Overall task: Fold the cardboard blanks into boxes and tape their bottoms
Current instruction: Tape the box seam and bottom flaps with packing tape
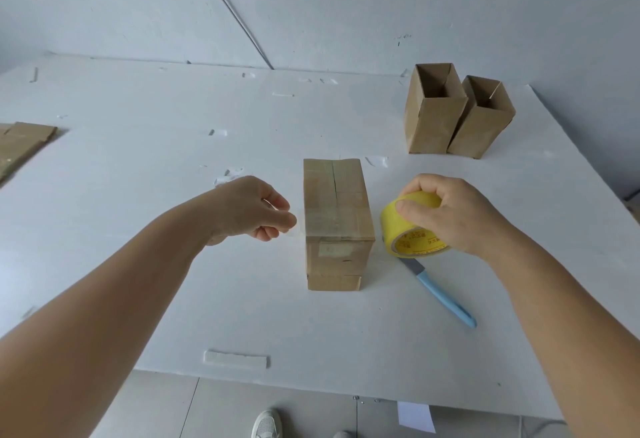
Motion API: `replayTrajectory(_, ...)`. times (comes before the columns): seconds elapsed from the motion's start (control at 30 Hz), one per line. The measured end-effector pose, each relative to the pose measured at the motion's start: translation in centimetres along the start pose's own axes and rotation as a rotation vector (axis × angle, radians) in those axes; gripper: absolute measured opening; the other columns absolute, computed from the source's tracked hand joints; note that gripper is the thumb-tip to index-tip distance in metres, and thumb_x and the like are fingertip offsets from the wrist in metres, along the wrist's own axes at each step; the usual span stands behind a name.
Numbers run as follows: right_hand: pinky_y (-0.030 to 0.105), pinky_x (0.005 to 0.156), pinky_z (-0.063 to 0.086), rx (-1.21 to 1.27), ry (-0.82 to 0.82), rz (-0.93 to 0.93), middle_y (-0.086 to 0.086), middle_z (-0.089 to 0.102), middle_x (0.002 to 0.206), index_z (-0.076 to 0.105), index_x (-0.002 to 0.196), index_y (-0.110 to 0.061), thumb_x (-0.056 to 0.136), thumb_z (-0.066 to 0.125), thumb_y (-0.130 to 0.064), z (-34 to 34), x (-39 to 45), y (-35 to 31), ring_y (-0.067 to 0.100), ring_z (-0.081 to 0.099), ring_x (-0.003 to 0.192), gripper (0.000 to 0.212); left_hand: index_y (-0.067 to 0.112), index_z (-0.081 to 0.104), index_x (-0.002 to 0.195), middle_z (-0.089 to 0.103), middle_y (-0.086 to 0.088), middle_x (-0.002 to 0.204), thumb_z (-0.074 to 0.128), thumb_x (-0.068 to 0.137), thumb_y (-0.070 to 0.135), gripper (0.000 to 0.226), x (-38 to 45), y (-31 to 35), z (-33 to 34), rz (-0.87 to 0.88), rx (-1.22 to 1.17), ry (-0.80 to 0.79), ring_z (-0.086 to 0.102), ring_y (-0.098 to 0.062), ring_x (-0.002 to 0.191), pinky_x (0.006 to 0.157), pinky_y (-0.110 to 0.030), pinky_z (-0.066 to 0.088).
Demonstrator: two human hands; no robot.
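Observation:
A cardboard box (337, 226) stands upside down in the middle of the white table (138, 264), its closed bottom flaps facing up. A band of clear tape (329, 223) runs across those flaps. My left hand (251, 211) is just left of the box and pinches the tape's free end between thumb and fingers. My right hand (453, 211) is just right of the box and grips a yellow tape roll (408, 226) from above, close to the box's side.
A blue-handled knife (443, 292) lies on the table under and in front of the roll. Two upright open boxes (453, 115) stand at the back right. Flat cardboard blanks (19, 143) lie at the left edge. A tape scrap (237, 358) sticks near the front edge.

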State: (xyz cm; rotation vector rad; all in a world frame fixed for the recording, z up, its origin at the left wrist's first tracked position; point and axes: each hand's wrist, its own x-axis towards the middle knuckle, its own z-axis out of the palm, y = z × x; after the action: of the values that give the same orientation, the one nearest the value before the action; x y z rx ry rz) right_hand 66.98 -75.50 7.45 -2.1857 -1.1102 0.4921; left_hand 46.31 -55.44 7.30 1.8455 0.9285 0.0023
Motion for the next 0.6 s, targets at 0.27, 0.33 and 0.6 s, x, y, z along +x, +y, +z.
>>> replayTrajectory(0.27, 0.033, 0.071, 0.048, 0.042, -0.042, 0.032, -0.005, 0.062, 0.086, 0.063, 0.081, -0.035, 0.077, 0.064, -0.048, 1.0, 0.2, 1.1, 0.017, 0.057, 0.084, 0.014, 0.006, 0.065, 0.094, 0.070, -0.007, 0.075, 0.073, 0.080, 0.012, 0.018, 1.1, -1.4, 0.8, -0.006, -0.008, -0.037, 0.064, -0.019, 0.071, 0.080, -0.033, 0.057)
replayTrajectory(0.33, 0.034, 0.073, 0.049, 0.067, -0.067, 0.045, -0.004, 0.062, 0.086, 0.063, 0.082, -0.033, 0.082, 0.065, -0.042, 1.7, 0.2, 1.4, 0.019, 0.058, 0.084, 0.009, 0.005, 0.066, 0.092, 0.070, -0.004, 0.075, 0.072, 0.082, 0.013, 0.014, 1.4, -2.0, 1.2, -0.023, -0.031, -0.073, 0.064, -0.017, 0.071, 0.080, -0.032, 0.057)
replayTrajectory(0.6, 0.034, 0.069, 0.048, 0.129, -0.059, 0.049, -0.002, 0.062, 0.084, 0.061, 0.080, -0.033, 0.068, 0.056, -0.050, 3.2, 0.4, 1.5, 0.019, 0.058, 0.080, 0.021, 0.008, 0.059, 0.101, 0.071, -0.007, 0.086, 0.074, 0.082, 0.019, 0.027, 2.2, -2.5, 1.9, -0.028, -0.113, -0.156, 0.067, -0.019, 0.079, 0.085, -0.033, 0.057)
